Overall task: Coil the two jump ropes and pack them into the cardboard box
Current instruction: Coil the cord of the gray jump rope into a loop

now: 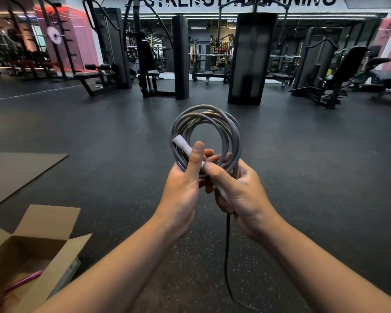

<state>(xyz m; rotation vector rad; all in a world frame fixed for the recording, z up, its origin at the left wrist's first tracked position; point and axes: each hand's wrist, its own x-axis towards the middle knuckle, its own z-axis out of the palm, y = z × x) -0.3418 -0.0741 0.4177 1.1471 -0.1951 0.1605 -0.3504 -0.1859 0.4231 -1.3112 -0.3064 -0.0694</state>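
- The grey rope [205, 132] is wound into a round coil of several loops, held up in front of me over the middle of the floor, well right of the box.
- My left hand [185, 186] is closed around the near-left part of the coil, thumb up and pressed along one white handle [182, 144], which sticks out up and to the left across the loops.
- My right hand [239, 190] is closed on the near-right part of the coil, fingers curled in and thumb laid over the strands; a second white handle [221, 193] shows in its palm, mostly hidden.
- The two hands touch at the fingertips at the near edge of the coil.
- A thin dark tail [228, 256] hangs straight down from under my right hand and trails onto the floor near me; I cannot tell where it joins the coil.
- The box [41, 242] stands open at near left, its flaps spread upward and outward.
- Inside it, at the near-left corner, lies a pink rope [20, 282]; only a short part shows.
- A flat cardboard sheet [18, 170] lies on the floor just beyond the box.
- The floor [99, 136] is dark speckled rubber; gym machines [163, 55] stand in a row along the far side.
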